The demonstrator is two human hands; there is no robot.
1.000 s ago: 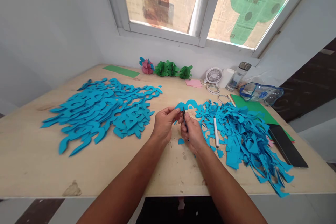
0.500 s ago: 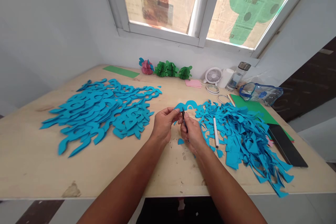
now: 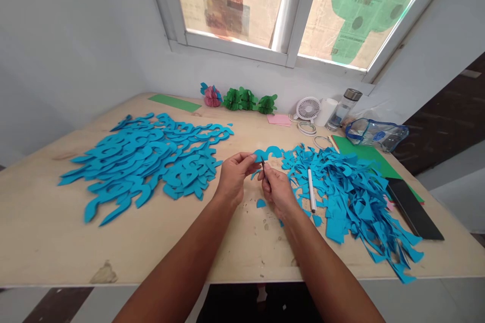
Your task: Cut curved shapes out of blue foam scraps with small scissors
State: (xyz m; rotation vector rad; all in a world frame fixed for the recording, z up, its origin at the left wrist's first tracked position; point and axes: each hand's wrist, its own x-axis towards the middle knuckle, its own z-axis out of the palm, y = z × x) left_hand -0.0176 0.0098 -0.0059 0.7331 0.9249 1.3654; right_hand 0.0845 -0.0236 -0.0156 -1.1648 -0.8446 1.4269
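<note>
Near the middle of the table, my left hand pinches the left end of a wavy blue paper piece between thumb and fingers. Dark scissors sit in my closed right hand, their blades pointing up at the lower edge of that paper; the handles are mostly hidden by my fingers. A small blue scrap lies just below my hands. To my left spread stacked curvy blue cutouts. Right of my right hand, a white marker rests on a heap of blue paper scraps.
Along the wall stand a pink paper ornament, green paper ornaments, a small fan, tape rolls and a glass bottle. A clear pouch, green sheets and a black flat object lie at the right.
The paper piece has turned slightly in my left hand, so its right-hand curve looks different. The scissors have shifted a little against it. Everything else on the table stays in place.
</note>
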